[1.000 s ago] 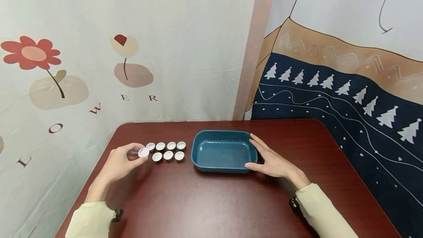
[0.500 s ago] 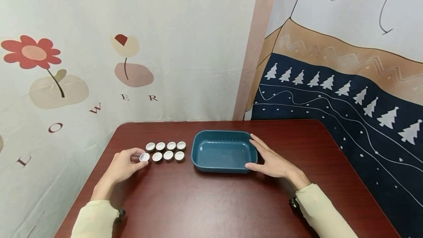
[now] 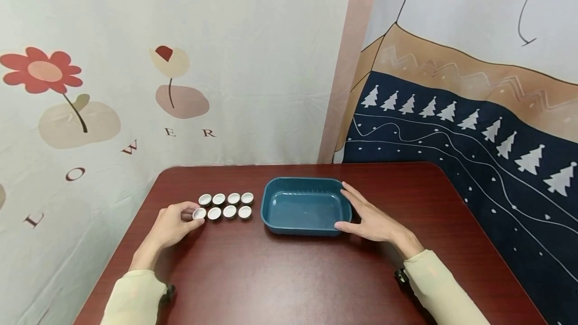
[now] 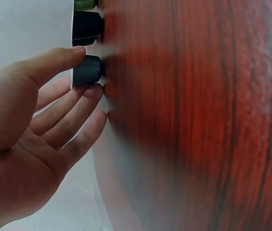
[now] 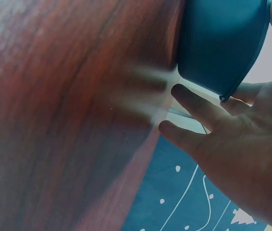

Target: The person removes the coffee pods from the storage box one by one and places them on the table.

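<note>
My left hand (image 3: 173, 224) holds a dark grey coffee capsule (image 4: 88, 71) between thumb and fingers, white lid up, at the left end of the front row. Right beside it stands a black capsule (image 4: 87, 28), part of the same row. Behind runs a second row of capsules, its leftmost capsule (image 3: 205, 200) close to my fingertips. My right hand (image 3: 372, 218) rests spread against the right end of a teal rectangular tray (image 3: 307, 230), thumb at the near corner and fingers at the far one. In the right wrist view its fingers reach out straight beside the tray wall.
The dark red wooden table (image 3: 289, 275) carries the capsules on the left and the tray right of them. A green capsule (image 4: 84, 5) shows at the top of the left wrist view. Behind the table hangs a printed cloth (image 3: 253, 64).
My left hand has lowered its capsule from above the back row's left end to the front row's left end, then shifted it slightly right against the row. My right hand and the tray stay put.
</note>
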The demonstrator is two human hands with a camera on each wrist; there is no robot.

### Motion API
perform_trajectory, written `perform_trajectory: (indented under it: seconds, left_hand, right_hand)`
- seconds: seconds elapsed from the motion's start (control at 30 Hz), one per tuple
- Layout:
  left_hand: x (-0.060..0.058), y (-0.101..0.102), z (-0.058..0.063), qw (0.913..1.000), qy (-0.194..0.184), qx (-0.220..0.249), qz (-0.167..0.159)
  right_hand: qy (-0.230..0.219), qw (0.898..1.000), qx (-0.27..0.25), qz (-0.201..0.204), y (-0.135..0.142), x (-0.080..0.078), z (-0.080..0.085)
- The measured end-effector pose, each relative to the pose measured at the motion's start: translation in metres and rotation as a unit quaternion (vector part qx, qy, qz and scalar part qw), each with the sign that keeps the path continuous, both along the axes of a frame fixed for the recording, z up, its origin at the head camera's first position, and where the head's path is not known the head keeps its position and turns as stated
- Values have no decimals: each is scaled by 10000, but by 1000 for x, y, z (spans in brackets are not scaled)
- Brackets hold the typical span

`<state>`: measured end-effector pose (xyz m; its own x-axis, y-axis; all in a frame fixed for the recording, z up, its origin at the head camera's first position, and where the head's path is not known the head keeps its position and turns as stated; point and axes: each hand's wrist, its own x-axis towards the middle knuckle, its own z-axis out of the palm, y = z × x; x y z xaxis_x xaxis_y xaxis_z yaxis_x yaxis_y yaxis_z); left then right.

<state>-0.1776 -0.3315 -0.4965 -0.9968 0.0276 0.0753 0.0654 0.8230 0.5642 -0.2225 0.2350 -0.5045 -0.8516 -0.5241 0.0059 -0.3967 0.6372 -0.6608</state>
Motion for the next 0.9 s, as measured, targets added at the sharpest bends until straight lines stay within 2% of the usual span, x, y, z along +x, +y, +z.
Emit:
perform_trajectory:
  seconds: [0.33, 0.5, 0.63, 0.9]
  left_hand:
    - [2, -2, -1, 9998, 47, -124, 122]
    - [8, -4, 2, 9998, 89, -117, 124]
    - [14, -5, 6, 9992, 318, -206, 107]
    - [18, -9, 14, 9962, 782, -384, 43]
  right_hand:
    - [-30, 10000, -15, 33, -3, -2, 0]
    - [6, 10000, 10, 36, -3, -3, 0]
    - [15, 10000, 1, 44, 0, -2, -2]
    - [156, 9996, -214, 67, 7, 3, -4]
